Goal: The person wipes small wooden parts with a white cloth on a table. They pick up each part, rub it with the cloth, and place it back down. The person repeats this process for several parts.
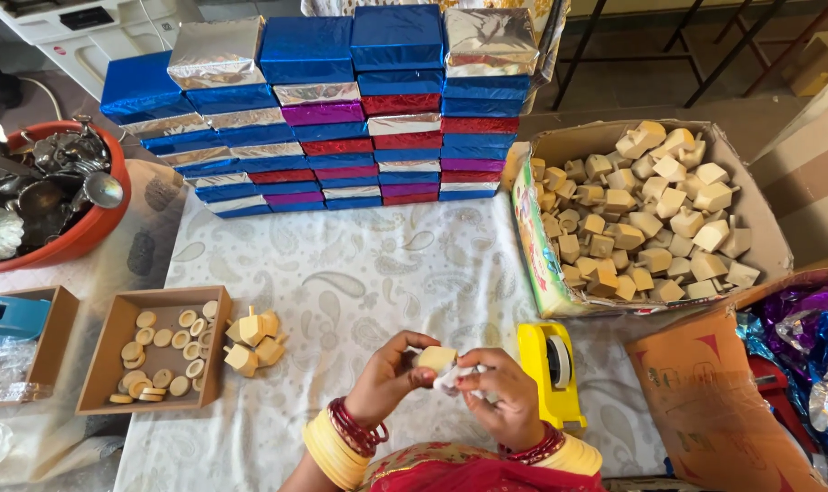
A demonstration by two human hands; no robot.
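Left hand (pixel 388 375) pinching wooden block (pixel 437 357); right hand (pixel 502 399) pinching white strip (pixel 452 378) beside yellow tape dispenser (pixel 550 372) on table (pixel 359 273).

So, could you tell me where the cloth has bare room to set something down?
Widest patch: the patterned cloth between the foil-wrapped boxes and the hands. Crowded: left by the disc tray and loose blocks; right by the tape dispenser and block carton.

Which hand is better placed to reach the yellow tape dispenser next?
Probably the right hand: the yellow tape dispenser stands just beside it, while the left hand pinches the small cream wooden block.
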